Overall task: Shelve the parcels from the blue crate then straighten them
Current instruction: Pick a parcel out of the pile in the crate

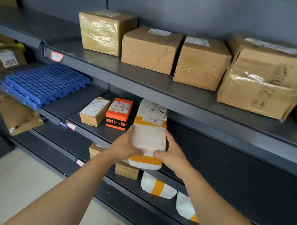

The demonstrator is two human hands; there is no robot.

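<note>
Left hand (125, 147) and right hand (172, 157) clasping white parcel (148, 137) over shelf (224, 154) edge — orange box (118, 113) just left, bare deck rightward

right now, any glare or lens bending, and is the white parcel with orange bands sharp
Head view: glare on the taped brown cardboard box, leftmost on the top grey shelf; head view: the wide lens bows the shelf edges; head view: the white padded parcel with orange bands, gripped by left hand and right hand, looks sharp.
</note>
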